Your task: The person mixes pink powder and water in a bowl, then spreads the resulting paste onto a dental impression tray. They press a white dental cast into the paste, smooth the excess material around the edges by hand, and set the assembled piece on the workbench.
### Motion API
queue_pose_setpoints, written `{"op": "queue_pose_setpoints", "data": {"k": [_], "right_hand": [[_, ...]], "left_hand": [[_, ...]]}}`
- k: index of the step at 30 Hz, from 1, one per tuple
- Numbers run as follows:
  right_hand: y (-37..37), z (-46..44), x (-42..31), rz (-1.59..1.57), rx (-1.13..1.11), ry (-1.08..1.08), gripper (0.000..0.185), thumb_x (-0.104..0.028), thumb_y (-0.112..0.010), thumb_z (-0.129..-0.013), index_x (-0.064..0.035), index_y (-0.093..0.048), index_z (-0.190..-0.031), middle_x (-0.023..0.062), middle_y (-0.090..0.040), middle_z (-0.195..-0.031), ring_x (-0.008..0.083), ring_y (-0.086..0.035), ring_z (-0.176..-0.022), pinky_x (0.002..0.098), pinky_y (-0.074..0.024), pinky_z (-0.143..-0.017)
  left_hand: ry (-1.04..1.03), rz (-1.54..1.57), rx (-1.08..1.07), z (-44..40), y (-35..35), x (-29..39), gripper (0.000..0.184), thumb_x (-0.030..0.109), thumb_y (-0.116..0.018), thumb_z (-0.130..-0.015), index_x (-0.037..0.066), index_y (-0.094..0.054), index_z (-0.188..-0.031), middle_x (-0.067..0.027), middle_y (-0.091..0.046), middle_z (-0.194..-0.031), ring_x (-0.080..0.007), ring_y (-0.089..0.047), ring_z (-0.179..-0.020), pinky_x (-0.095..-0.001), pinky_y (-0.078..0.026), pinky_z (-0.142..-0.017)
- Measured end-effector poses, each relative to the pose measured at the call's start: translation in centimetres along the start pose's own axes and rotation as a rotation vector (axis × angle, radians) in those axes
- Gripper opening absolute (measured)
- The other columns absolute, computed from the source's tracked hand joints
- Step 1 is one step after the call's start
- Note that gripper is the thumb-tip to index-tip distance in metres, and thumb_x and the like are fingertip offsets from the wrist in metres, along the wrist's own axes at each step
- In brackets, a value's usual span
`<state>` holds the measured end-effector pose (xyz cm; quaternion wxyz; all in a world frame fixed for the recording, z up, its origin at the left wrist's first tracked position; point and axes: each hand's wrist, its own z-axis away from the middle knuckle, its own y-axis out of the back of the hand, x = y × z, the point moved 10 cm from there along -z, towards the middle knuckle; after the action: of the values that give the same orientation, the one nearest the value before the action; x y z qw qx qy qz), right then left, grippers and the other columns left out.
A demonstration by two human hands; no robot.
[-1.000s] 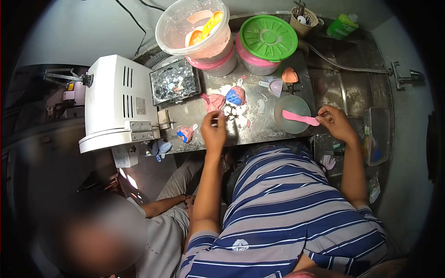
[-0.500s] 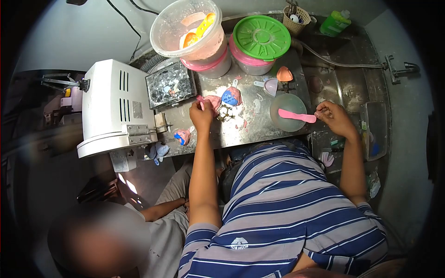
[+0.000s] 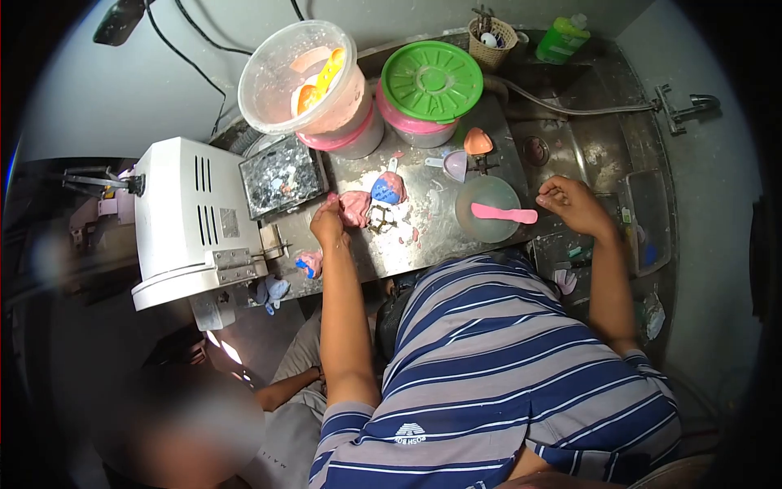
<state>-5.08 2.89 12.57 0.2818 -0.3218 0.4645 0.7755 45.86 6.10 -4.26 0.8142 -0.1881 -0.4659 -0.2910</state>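
My left hand [image 3: 328, 226] is at the left part of the metal counter, its fingers closed on a small pink piece [image 3: 332, 198]. Beside it lies a lump of pink plaster [image 3: 354, 209], and past that an impression tray filled with blue and pink material [image 3: 388, 188]. Another pink and blue impression [image 3: 309, 262] sits near the counter's front edge, partly behind my wrist. My right hand [image 3: 570, 204] hovers right of the mixing bowl [image 3: 466, 204], fingers loosely bent and apart, holding nothing. A pink spatula [image 3: 503, 213] rests in the bowl, apart from my fingers.
Two buckets stand at the back: one holding yellow and orange scoops [image 3: 318, 85], one with a green lid [image 3: 432, 81]. A white machine [image 3: 183, 216] and a black tray [image 3: 283, 175] are left. The sink [image 3: 582, 134] lies right. Another person [image 3: 289, 432] sits at lower left.
My right hand has let go of the spatula, which now lies in the bowl. My left hand has drawn slightly away from the pink lump. The camera view has shifted.
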Motion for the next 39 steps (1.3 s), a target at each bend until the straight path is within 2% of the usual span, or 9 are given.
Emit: {"op": "queue_pose_setpoints", "data": {"k": [9, 14, 17, 20, 22, 26, 28, 31, 39], "right_hand": [[-2.9, -9.1, 0.1, -0.007, -0.064, 0.085, 0.024, -0.021, -0.073, -0.088, 0.0008, -0.064, -0.088, 0.007, -0.068, -0.079, 0.0114, -0.064, -0.074, 0.0275, -0.051, -0.068], [-3.6, -11.4, -1.2, 0.083, -0.043, 0.113, 0.024, -0.021, -0.073, -0.087, 0.0014, -0.064, -0.089, 0.0087, -0.07, -0.082, 0.013, -0.066, -0.076, 0.0286, -0.0519, -0.069], [-4.0, -11.8, -1.1, 0.021, -0.074, 0.115, 0.024, -0.021, -0.074, -0.087, 0.0015, -0.065, -0.089, 0.0097, -0.071, -0.084, 0.0139, -0.067, -0.078, 0.0291, -0.0521, -0.07], [-3.6, -11.4, 0.1, -0.026, -0.092, 0.106, 0.024, -0.02, -0.073, -0.087, 0.0019, -0.065, -0.089, 0.0087, -0.07, -0.083, 0.0126, -0.065, -0.077, 0.0282, -0.052, -0.071], [-2.8, -10.7, 1.3, -0.064, -0.078, 0.095, 0.021, -0.019, -0.072, -0.088, 0.0012, -0.065, -0.09, 0.0048, -0.068, -0.079, 0.0097, -0.062, -0.073, 0.0259, -0.0504, -0.069], [-1.6, -8.7, 3.0, -0.101, -0.033, 0.079, 0.018, -0.017, -0.071, -0.089, -0.0001, -0.064, -0.09, 0.0011, -0.064, -0.075, 0.0072, -0.057, -0.068, 0.0239, -0.0482, -0.066], [-1.6, -7.4, 4.0, -0.125, -0.068, -0.055, 0.017, -0.017, -0.07, -0.09, -0.0012, -0.064, -0.09, 0.0002, -0.063, -0.075, 0.0065, -0.055, -0.068, 0.0233, -0.0467, -0.065], [-1.6, -6.8, 3.1, -0.127, -0.052, 0.012, 0.016, -0.016, -0.07, -0.09, -0.0011, -0.064, -0.09, 0.0012, -0.064, -0.077, 0.0072, -0.056, -0.07, 0.0239, -0.0478, -0.067], [0.0, -6.9, -6.5, -0.097, 0.0, 0.22, 0.019, -0.014, -0.071, -0.088, 0.0016, -0.063, -0.094, 0.0053, -0.066, -0.079, 0.0095, -0.059, -0.071, 0.0258, -0.0494, -0.067]], "left_hand": [[0.018, 0.046, 0.295, 1.6, 4.9, 0.7, 0.011, -0.004, -0.061, -0.088, -0.011, -0.067, -0.093, -0.0129, -0.068, -0.088, -0.0193, -0.064, -0.073, -0.03, -0.053, -0.067], [0.012, 0.143, 0.313, 1.1, 7.0, 1.6, 0.011, -0.005, -0.058, -0.083, -0.01, -0.067, -0.088, -0.0104, -0.067, -0.083, -0.0195, -0.064, -0.069, -0.0293, -0.052, -0.064], [0.037, 0.149, 0.234, 1.3, 7.2, 1.6, 0.02, -0.005, -0.06, -0.081, -0.011, -0.064, -0.1, -0.0116, -0.066, -0.095, -0.0204, -0.062, -0.077, -0.0307, -0.051, -0.07], [-0.085, 0.004, 0.35, 3.3, 7.7, 2.2, 0.008, 0.004, -0.061, -0.085, -0.001, -0.064, -0.09, -0.0064, -0.061, -0.083, -0.0186, -0.06, -0.072, -0.0304, -0.05, -0.066], [-0.804, -0.289, 0.512, 13.2, 3.9, 10.4, 0.011, 0.006, -0.062, -0.084, -0.001, -0.061, -0.093, -0.0079, -0.057, -0.093, -0.0198, -0.055, -0.091, -0.0349, -0.045, -0.082], [-1.091, -0.716, -0.251, 16.9, -5.8, 9.5, 0.031, 0.008, -0.067, -0.08, 0.002, -0.059, -0.109, -0.015, -0.053, -0.118, -0.0307, -0.049, -0.111, -0.0416, -0.038, -0.095], [-1.211, -1.024, -0.389, 18.2, -9.8, 7.9, 0.045, 0.011, -0.068, -0.078, 0.009, -0.058, -0.122, -0.0172, -0.05, -0.13, -0.0378, -0.044, -0.121, -0.0484, -0.034, -0.101], [-1.103, -1.339, -0.613, 16.8, -13.5, 4.2, 0.059, 0.017, -0.068, -0.08, 0.016, -0.053, -0.136, -0.0179, -0.037, -0.148, -0.0405, -0.033, -0.136, -0.0566, -0.025, -0.112], [-1.231, -1.527, -0.578, 14.5, -13.1, 0.4, 0.054, 0.015, -0.056, -0.085, 0.015, -0.049, -0.138, -0.0137, -0.038, -0.15, -0.0347, -0.037, -0.137, -0.0567, -0.028, -0.111]]}}
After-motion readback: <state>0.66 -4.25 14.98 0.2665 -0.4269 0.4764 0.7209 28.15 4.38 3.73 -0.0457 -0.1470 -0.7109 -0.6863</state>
